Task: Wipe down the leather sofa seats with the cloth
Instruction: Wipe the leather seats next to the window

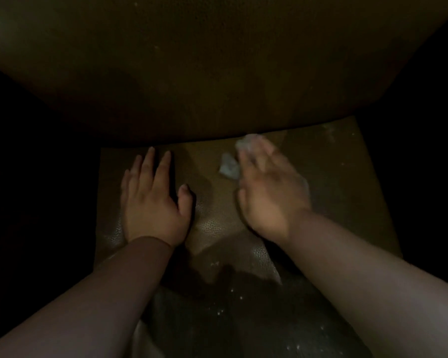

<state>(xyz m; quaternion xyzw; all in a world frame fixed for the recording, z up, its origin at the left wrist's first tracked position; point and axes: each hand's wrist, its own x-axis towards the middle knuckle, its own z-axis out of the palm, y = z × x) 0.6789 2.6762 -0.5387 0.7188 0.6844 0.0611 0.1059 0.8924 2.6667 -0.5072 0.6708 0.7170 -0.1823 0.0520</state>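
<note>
Your right hand (272,195) is pressing the cloth (229,166) onto the sofa seat (217,223), far back on the cushion, just short of the crease where the seat meets the backrest (217,73). The hand is blurred, so you can't read every finger, but the fingers (256,153) look stretched fairly flat over the cloth rather than bunched around it; pale cloth pokes out to the left of the hand and past the fingertips. Whether the thumb hooks an edge of it, I cannot tell.

Your left hand (153,200) lies flat on the same seat, palm down, fingers straight and a little spread, holding nothing (it reads as a brace for your weight).

As for progress, judge it as underway and well short of done. The near part of the cushion shows a sheen and scattered bright specks, which may be moisture or residue, though the light is too dim to say the leather there is clean. The cloth is working the back middle of this one cushion. The strip under and beside your left hand, the far right corner and the front edge look like ground yet to cover. Everything either side of this cushion is in darkness, so any other seats cannot be assessed.
</note>
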